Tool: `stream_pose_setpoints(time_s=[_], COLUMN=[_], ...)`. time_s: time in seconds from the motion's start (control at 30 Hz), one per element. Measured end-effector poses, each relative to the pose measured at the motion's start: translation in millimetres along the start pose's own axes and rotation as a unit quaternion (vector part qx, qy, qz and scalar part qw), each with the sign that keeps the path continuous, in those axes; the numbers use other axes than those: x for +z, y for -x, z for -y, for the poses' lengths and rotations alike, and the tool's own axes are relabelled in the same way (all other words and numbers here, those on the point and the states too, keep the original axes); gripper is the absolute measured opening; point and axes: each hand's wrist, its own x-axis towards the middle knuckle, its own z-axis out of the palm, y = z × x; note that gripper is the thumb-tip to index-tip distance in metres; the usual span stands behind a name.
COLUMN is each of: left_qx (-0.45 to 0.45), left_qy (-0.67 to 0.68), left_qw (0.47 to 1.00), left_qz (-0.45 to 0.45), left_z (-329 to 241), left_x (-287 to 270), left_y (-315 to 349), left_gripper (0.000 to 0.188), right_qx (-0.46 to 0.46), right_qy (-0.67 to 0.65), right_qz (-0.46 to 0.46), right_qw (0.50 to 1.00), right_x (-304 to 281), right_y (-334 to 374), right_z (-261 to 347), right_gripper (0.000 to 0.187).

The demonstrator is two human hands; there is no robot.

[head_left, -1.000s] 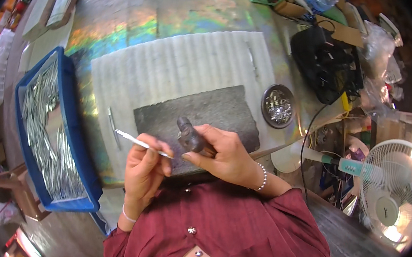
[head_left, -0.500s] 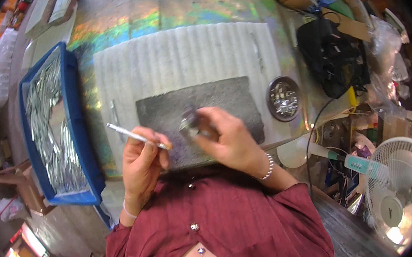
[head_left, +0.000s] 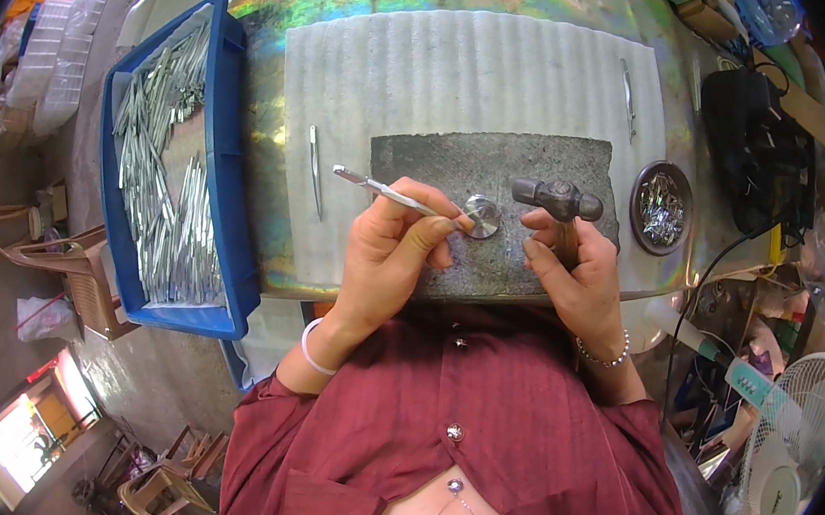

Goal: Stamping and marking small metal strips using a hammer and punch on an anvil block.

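Left hand pinches a silver rod; right hand curls closed round a hammer.

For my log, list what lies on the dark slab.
A round metal disc lies on the dark slab. The left hand, right hand and hammer cover parts; anything beneath is hidden.

Workshop — hammer, slab (perhaps stone), blue tray, metal pieces.
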Motion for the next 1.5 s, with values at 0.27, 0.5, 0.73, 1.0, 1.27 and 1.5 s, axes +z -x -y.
stream_pose_setpoints(time_s=[0.27,0.5,0.73,1.0,1.27,1.5], left_qx=[0.045,0.063,0.075,0.096,0.098,0.077], left_qy=[-0.074,-0.125,-0.156,-0.204,-0.211,-0.199], left_qw=[0.996,0.990,0.985,0.974,0.973,0.977], left_qz=[0.003,-0.001,-0.002,-0.007,-0.010,-0.004], left_z=[6,7,6,6,5,2], left_x=[10,14,17,17,18,17], left_y=[-6,-7,-7,-7,-8,-10], left_gripper=[0.005,0.005,0.005,0.005,0.004,0.003], right_qx=[0.008,-0.002,-0.011,-0.025,-0.011,-0.039], right_qy=[-0.033,-0.033,-0.026,-0.011,0.003,0.007], right_qz=[-0.006,-0.009,-0.010,-0.015,-0.012,-0.022], right_qw=[0.999,0.999,1.000,1.000,1.000,0.999], right_x=[0,-1,-1,0,-2,-1], right_y=[1,0,0,-1,0,-2], right_z=[3,4,4,3,3,6], right_gripper=[0.021,0.019,0.019,0.018,0.025,0.021])
